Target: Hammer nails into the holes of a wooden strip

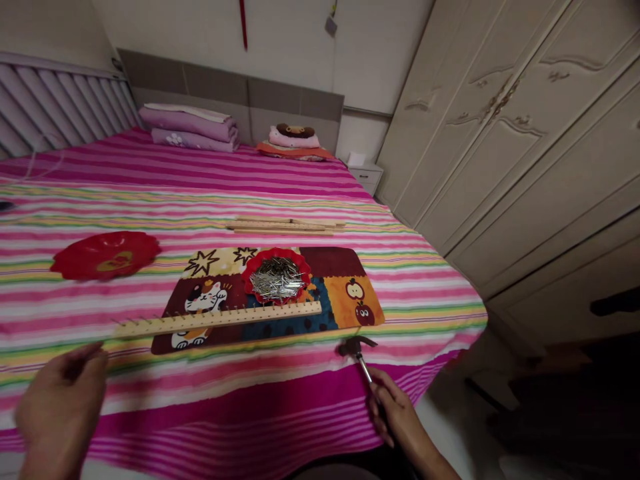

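My right hand (397,410) is wrapped round the handle of a claw hammer (359,350), whose head is over the near edge of the striped bedspread. A pale wooden strip (220,321) with a row of nails standing up in it lies across a patterned mat (345,320), its left end jutting past the mat. Just below that end is my left hand (65,407), apart from the strip, its fingers curled together; whether anything is in them is hidden. Behind the strip, a red scalloped dish (245,275) on the mat holds many loose nails (277,277).
More wooden strips (285,227) lie farther back on the bed. A red plate (107,257) rests at the left. Folded purple bedding (193,127) and a small stack of pillows (295,141) stand by the headboard. A wardrobe (500,133) lines the right side.
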`<state>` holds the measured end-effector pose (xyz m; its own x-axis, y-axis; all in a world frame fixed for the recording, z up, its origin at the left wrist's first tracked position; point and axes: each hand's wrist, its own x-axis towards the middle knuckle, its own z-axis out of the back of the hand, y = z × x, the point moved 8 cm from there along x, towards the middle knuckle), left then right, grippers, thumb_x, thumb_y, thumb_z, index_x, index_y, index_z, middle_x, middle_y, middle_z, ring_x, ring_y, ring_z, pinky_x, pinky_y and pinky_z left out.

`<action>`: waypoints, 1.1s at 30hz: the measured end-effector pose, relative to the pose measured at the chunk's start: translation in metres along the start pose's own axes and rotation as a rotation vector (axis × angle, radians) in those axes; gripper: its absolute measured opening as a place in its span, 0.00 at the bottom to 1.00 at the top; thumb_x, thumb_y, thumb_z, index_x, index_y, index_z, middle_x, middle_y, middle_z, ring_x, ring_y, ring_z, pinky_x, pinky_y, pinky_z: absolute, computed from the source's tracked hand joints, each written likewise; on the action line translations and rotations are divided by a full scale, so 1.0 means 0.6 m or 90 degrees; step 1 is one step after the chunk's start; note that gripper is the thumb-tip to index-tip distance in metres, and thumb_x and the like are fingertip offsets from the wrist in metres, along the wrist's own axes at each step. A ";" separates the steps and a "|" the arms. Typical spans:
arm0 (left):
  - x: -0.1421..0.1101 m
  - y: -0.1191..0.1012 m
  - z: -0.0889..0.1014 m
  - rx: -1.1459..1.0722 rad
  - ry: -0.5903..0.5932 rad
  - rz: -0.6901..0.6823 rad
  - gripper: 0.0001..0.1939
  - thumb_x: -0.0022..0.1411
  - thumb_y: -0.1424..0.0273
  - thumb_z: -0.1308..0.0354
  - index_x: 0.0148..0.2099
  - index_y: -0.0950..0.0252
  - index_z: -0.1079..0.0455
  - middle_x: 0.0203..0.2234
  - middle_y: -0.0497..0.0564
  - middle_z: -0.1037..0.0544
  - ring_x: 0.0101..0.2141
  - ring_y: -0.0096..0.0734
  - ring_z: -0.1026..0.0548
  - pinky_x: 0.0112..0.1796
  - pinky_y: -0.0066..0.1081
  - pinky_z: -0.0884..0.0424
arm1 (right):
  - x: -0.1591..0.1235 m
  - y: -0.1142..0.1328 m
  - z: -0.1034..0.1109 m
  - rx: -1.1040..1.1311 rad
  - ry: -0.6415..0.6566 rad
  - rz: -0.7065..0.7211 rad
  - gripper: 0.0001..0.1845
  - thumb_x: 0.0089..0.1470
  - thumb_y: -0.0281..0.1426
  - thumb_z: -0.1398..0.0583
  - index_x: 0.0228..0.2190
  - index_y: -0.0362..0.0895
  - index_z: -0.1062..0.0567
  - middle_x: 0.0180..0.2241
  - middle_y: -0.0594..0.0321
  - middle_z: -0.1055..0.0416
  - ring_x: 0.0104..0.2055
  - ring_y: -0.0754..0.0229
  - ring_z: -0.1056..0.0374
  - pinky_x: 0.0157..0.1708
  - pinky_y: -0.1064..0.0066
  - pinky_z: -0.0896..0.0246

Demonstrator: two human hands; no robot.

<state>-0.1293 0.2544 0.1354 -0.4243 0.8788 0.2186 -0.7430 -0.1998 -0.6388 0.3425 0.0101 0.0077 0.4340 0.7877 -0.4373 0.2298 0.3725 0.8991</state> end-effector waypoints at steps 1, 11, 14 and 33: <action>-0.023 -0.015 -0.006 -0.018 -0.007 0.008 0.16 0.52 0.54 0.49 0.35 0.57 0.29 0.23 0.44 0.22 0.27 0.39 0.25 0.26 0.35 0.28 | 0.004 -0.002 0.006 0.015 -0.007 -0.010 0.30 0.46 0.49 0.42 0.47 0.45 0.36 0.15 0.76 0.41 0.09 0.72 0.53 0.07 0.82 0.60; -0.135 -0.283 -0.161 -0.055 0.205 -0.382 0.13 0.54 0.61 0.50 0.32 0.60 0.28 0.30 0.52 0.23 0.35 0.38 0.27 0.40 0.34 0.33 | 0.010 -0.008 0.009 0.078 -0.015 -0.061 0.26 0.48 0.44 0.43 0.47 0.45 0.37 0.15 0.76 0.40 0.10 0.73 0.53 0.06 0.85 0.60; -0.131 -0.344 -0.200 0.086 0.236 -0.435 0.13 0.56 0.65 0.50 0.34 0.62 0.26 0.34 0.55 0.23 0.39 0.42 0.28 0.43 0.37 0.35 | 0.009 -0.009 0.008 0.098 -0.018 -0.068 0.27 0.47 0.44 0.42 0.47 0.45 0.38 0.15 0.76 0.41 0.10 0.74 0.54 0.06 0.85 0.61; -0.110 -0.386 -0.305 0.354 0.432 -0.216 0.06 0.48 0.66 0.44 0.25 0.62 0.28 0.24 0.51 0.22 0.29 0.37 0.25 0.29 0.30 0.39 | 0.021 -0.027 0.004 0.071 0.052 -0.118 0.31 0.49 0.46 0.44 0.52 0.45 0.38 0.14 0.77 0.42 0.09 0.72 0.55 0.07 0.82 0.62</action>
<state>0.1657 0.3224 0.1340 0.1221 0.9580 -0.2596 -0.9866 0.0886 -0.1371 0.3466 0.0128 -0.0125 0.3047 0.7495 -0.5877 0.3960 0.4615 0.7939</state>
